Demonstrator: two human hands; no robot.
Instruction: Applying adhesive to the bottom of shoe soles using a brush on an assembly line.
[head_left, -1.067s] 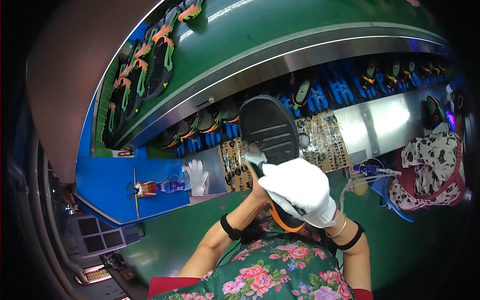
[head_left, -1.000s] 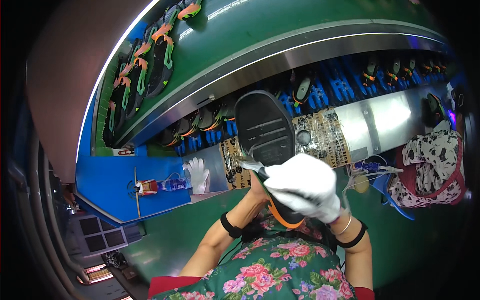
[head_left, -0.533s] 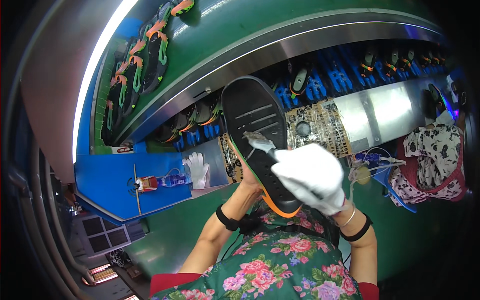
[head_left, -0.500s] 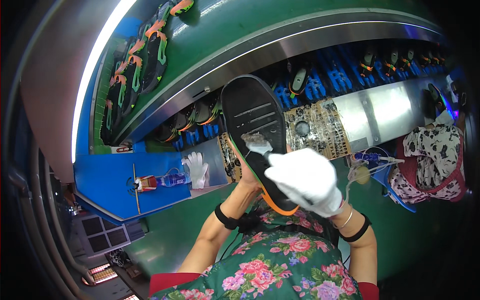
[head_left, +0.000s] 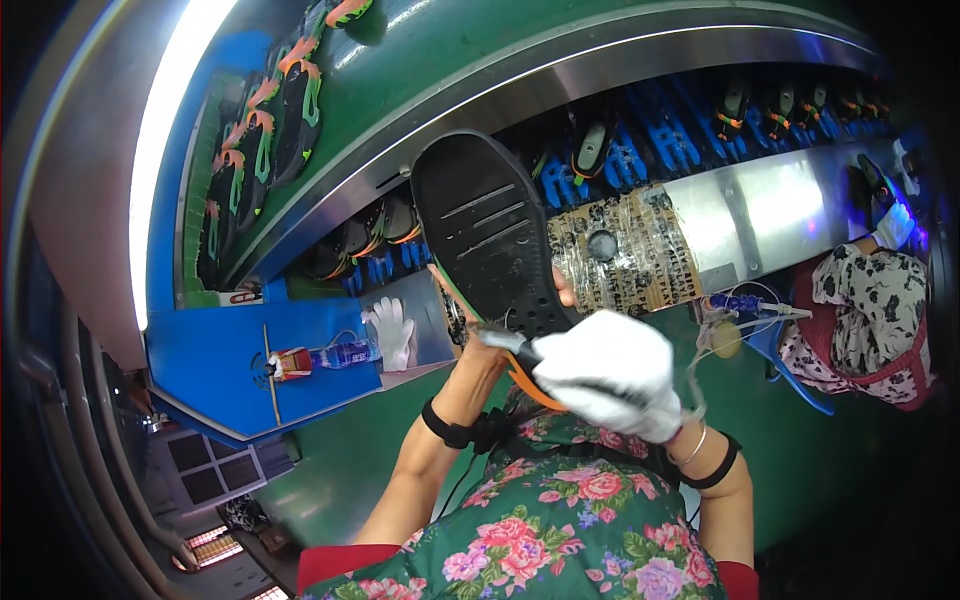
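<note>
- White knit glove on the right hand [head_left: 612, 375], its fingers curled closed around the handle of a brush [head_left: 500, 338]; the pale bristles lie across the sole's left edge, though whether they touch it I cannot tell.
- Bare left hand [head_left: 484, 354] cupped under the shoe sole [head_left: 480, 215], gripping it with skin showing along both its edges.
- That sole is matte black, long and rounded at the far end, with 3 slanting grooves, small round holes nearer the heel, and orange and green trim; it is held aloft, beyond the floral apron [head_left: 520, 545].
- Right of the sole: brown cardboard [head_left: 655, 245] under shiny clear tape, then smooth, bright metal [head_left: 790, 210].
- Left of the sole: a limp white glove [head_left: 392, 332] and a clear plastic bottle [head_left: 345, 355].
</note>
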